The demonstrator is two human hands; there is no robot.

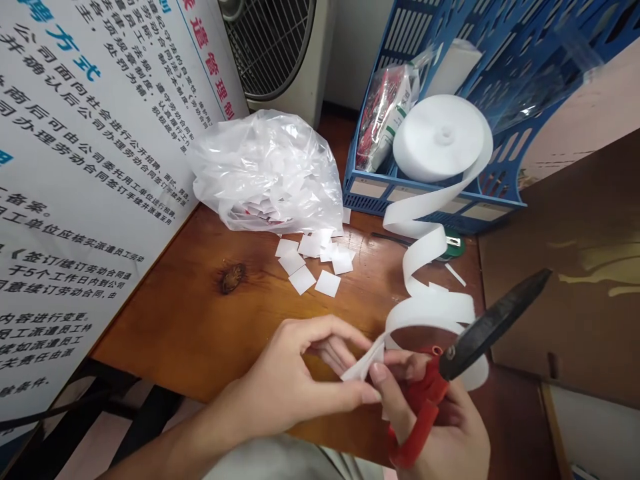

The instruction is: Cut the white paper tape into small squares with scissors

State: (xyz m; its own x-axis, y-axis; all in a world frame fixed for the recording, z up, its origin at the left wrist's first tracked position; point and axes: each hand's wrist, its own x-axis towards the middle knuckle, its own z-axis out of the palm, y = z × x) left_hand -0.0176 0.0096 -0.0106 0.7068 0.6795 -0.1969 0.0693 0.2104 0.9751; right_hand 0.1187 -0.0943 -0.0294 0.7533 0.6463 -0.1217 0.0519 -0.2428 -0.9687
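Note:
My left hand [295, 373] pinches the free end of a wide white tape [363, 365], which looks like hook-and-loop tape, between thumb and fingers. My right hand [445, 427] has red-handled scissors [425, 400] hooked in it, their dark blades pointing up and to the right, away from the tape. Its thumb and fingertips also press on the tape end, beside my left fingertips. From there the tape curls back in loops to a big white roll [435, 137]. Small cut white squares [327, 284] lie scattered on the wooden table [200, 293] beyond my hands.
A clear plastic bag [270, 167] holding more white squares stands behind the loose ones. The roll rests on a blue file rack [370, 187] with a red-filled packet [385, 113]. A green tape measure [454, 245] sits before it. A printed board [100, 167] borders the left; a fan [280, 47] stands behind.

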